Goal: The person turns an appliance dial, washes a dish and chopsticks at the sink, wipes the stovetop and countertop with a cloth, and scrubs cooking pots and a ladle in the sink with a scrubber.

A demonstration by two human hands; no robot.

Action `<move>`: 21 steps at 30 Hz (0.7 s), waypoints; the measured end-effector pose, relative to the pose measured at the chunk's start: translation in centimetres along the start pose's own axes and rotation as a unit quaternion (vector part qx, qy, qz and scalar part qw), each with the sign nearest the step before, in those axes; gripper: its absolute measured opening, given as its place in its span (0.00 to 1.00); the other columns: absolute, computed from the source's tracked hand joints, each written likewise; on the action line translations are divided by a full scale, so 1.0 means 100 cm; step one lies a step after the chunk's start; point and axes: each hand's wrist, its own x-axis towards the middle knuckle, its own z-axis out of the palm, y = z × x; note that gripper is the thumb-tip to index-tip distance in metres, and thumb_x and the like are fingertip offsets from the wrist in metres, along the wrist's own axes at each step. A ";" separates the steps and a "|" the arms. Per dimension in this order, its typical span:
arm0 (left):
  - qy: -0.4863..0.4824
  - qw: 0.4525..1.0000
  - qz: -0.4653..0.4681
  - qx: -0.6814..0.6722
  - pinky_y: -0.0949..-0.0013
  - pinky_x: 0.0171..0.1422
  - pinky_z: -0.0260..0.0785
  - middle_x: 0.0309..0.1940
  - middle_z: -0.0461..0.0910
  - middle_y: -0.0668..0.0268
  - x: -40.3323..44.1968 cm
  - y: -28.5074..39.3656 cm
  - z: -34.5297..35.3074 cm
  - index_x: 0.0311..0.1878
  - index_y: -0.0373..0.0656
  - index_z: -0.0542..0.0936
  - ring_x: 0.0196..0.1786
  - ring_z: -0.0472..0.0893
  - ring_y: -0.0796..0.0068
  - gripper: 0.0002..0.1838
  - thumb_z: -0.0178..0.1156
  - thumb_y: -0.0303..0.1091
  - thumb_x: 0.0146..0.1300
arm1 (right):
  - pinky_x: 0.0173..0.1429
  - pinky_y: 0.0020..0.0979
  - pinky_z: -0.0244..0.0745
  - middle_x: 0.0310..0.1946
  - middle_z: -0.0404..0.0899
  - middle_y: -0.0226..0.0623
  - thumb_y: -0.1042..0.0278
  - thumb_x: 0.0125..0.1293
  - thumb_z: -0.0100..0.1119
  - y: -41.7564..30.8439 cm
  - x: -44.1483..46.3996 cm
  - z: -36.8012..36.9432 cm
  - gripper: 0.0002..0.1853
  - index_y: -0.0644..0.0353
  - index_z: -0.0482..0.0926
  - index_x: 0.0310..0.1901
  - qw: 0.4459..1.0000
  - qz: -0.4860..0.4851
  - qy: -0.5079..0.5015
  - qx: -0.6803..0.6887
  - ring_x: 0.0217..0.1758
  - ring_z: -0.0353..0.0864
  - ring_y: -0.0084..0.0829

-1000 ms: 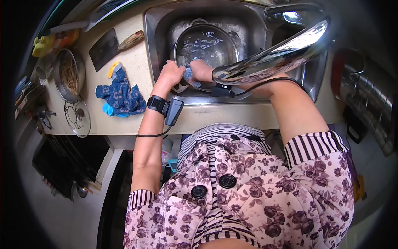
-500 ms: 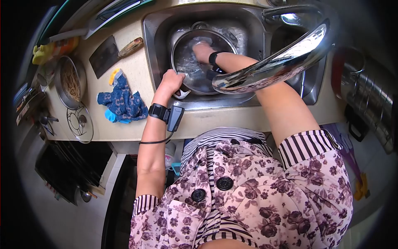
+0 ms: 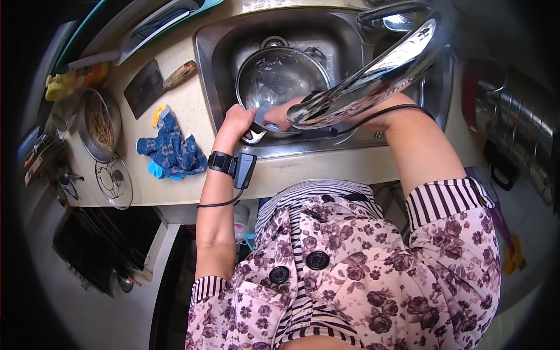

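A round metal pot (image 3: 280, 64) sits in the left basin of the steel sink (image 3: 224, 44), its inside wet with some suds. My left hand (image 3: 238, 121) is closed around the pot's near-left handle (image 3: 254, 137). Inside the pot, against the wall nearest me, is my right hand (image 3: 279, 115), its fingers pressed on something pale and bluish-white (image 3: 261, 113) whose kind I cannot make out. The shiny faucet spout (image 3: 373, 76) crosses in front of my right wrist and hides part of that hand.
Left of the sink lie a cleaver (image 3: 154, 84), a blue patterned cloth (image 3: 172, 146) and a glass lid (image 3: 114, 181). Farther left stands a strainer basket (image 3: 99, 125) with brown strands inside. Stacked metal ware (image 3: 519, 122) stands at the right.
My right hand has moved from the far part of the pot's inside to its near wall, bringing the pale thing along. My left hand stays on the handle.
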 end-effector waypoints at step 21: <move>0.043 0.990 0.108 0.082 0.58 0.39 0.72 0.23 0.79 0.44 0.030 -0.031 -0.009 0.32 0.29 0.80 0.30 0.82 0.51 0.18 0.54 0.39 0.53 | 0.71 0.41 0.48 0.70 0.53 0.40 0.21 0.59 0.26 -0.026 0.057 -0.048 0.47 0.51 0.53 0.69 0.700 0.010 0.148 0.698 0.72 0.49 0.39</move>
